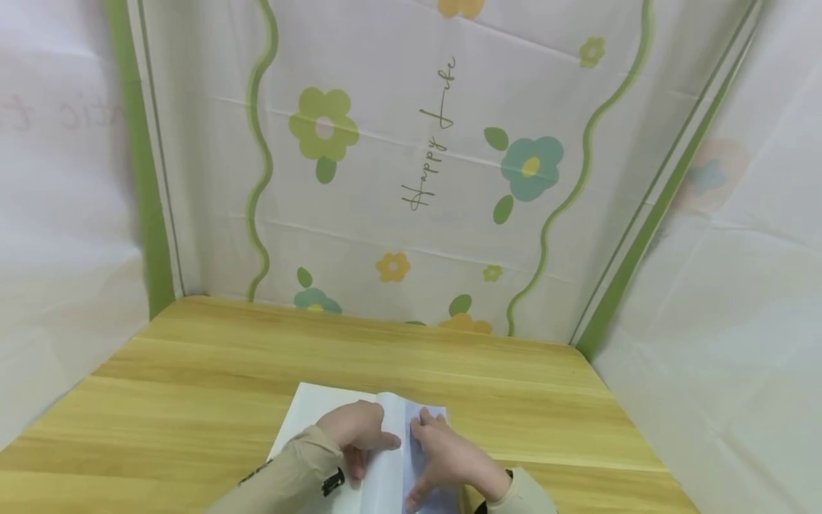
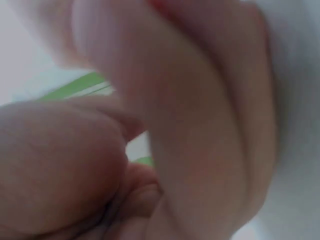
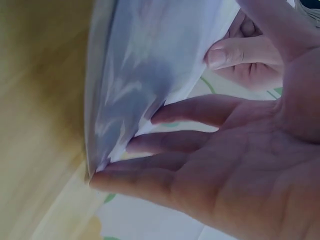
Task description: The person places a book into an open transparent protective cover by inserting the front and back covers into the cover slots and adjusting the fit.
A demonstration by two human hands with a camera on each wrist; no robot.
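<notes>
An open book lies near the front edge of the table, with a white side on the left and a glossy lilac sheet on the right. A raised white fold runs between them. My left hand pinches this fold, its thumb laid across it and the other fingers curled beneath. My right hand has its fingers spread and nearly straight. In the right wrist view, its fingertips touch the lilac sheet, which looks shiny and creased there. The left wrist view mostly shows blurred fingers close up.
The wooden table extends behind and to both sides of the book. A white curtain with printed flowers hangs at its back edge. More white cloth hangs along the left and right sides.
</notes>
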